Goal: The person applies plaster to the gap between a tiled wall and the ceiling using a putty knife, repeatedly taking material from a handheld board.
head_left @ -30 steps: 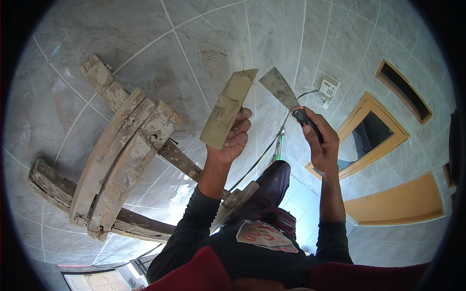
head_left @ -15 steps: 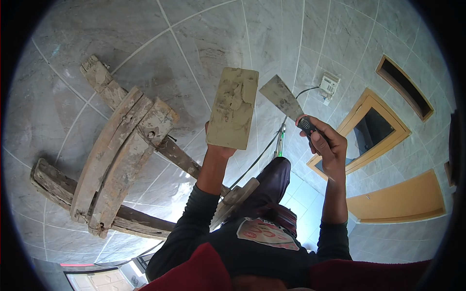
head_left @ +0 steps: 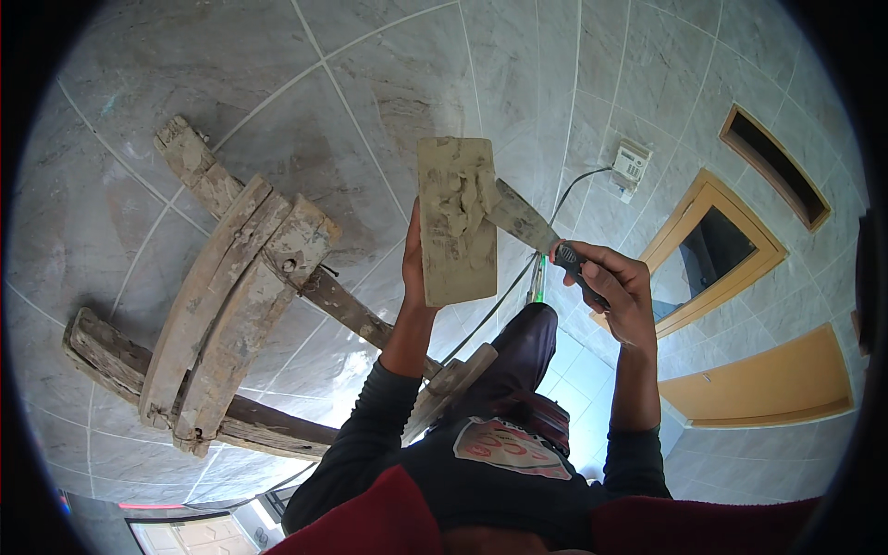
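Note:
My left hand [head_left: 415, 264] holds up a rectangular plasterer's float [head_left: 460, 277] from behind; its fingers are mostly hidden by it. Grey-beige plaster coats the float's face, and a thicker ridged lump of plaster [head_left: 465, 196] sits around its upper middle. Closed around the black handle of a putty knife [head_left: 524, 218] is my right hand [head_left: 622, 294]. The knife's wide metal blade reaches leftward, and its tip meets the float's right edge beside the plaster lump.
A worn, plaster-splashed wooden trestle [head_left: 236, 314] stands on my left by the tiled surface [head_left: 370, 55]. To the right are a wall device [head_left: 631, 165] with a cable, a wood-framed window [head_left: 712, 250], a framed niche [head_left: 775, 166] and a wooden door [head_left: 758, 379].
The putty knife has moved left and down until its blade touches the float's edge. The float has shifted slightly right and down, and the plaster on it looks more heaped.

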### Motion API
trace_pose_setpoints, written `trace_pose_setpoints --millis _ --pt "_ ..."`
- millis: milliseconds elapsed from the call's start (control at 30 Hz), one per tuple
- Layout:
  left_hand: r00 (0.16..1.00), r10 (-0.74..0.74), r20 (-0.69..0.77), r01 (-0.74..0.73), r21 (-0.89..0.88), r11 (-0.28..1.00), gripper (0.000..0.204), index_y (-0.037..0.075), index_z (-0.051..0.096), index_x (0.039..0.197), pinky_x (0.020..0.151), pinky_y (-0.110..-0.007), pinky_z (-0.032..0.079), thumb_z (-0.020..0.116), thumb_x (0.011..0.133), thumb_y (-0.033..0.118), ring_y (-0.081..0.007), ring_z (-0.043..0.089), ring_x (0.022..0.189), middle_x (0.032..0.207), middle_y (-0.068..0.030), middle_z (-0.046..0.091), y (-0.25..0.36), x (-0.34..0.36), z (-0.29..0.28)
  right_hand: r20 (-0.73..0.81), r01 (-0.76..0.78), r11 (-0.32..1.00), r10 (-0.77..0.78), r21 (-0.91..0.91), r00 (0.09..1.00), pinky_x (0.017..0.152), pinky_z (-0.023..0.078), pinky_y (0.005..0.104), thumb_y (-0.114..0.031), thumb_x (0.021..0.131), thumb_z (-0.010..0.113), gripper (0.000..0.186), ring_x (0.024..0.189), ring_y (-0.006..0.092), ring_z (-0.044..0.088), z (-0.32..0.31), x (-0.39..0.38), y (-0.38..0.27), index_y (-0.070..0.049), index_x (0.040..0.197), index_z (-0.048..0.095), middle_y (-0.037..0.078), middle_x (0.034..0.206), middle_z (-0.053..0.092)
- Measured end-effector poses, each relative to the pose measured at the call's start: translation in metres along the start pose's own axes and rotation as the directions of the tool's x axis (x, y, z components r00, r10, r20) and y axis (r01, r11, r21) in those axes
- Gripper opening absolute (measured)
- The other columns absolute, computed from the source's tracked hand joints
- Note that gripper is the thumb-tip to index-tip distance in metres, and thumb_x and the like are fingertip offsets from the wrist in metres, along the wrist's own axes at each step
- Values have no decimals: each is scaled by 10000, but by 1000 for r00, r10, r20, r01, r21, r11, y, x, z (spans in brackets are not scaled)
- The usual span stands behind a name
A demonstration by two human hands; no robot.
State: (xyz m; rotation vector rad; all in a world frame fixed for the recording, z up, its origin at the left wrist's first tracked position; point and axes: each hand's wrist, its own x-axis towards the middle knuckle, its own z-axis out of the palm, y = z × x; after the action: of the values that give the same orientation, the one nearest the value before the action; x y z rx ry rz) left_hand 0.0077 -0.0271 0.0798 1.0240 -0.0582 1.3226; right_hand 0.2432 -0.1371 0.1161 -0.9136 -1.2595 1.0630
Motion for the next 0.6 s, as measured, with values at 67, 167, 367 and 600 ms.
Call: trace_pose_setpoints --millis 67,167,367,600 --pt "990 -121 -71 120 -27 992 540 60 280 1432 935 -366 502 449 929 161 -240 574 1124 1348 -126 472 7 -1 -1 16 69 996 -68 -65 998 444 323 195 -174 934 581 300 503 39 424 -5 2 -1 7 1169 628 73 798 668" --pt "988 -152 -16 153 88 984 497 55 333 1407 926 -349 504 449 931 137 -226 579 1120 1313 -128 511 15 1 -1 47 90 993 -87 -73 995 442 318 198 -182 928 592 309 505 40 426 -11 9 -1 11 1165 629 77 800 674" --pt "918 -382 -107 366 -143 920 412 15 456 1329 896 -345 518 454 928 111 -217 599 1105 1275 -140 557 40 -12 -12 109 18 999 -14 -39 994 436 303 198 -146 882 623 316 507 40 426 -24 29 1 42 1135 636 108 814 680" --pt "834 -504 -224 409 -361 838 561 2 438 1322 644 -456 578 431 899 370 -414 587 974 1210 -254 539 76 -35 -27 190 27 979 -67 204 979 426 295 186 -145 898 577 313 477 36 414 3 55 -10 47 1139 632 113 783 663"
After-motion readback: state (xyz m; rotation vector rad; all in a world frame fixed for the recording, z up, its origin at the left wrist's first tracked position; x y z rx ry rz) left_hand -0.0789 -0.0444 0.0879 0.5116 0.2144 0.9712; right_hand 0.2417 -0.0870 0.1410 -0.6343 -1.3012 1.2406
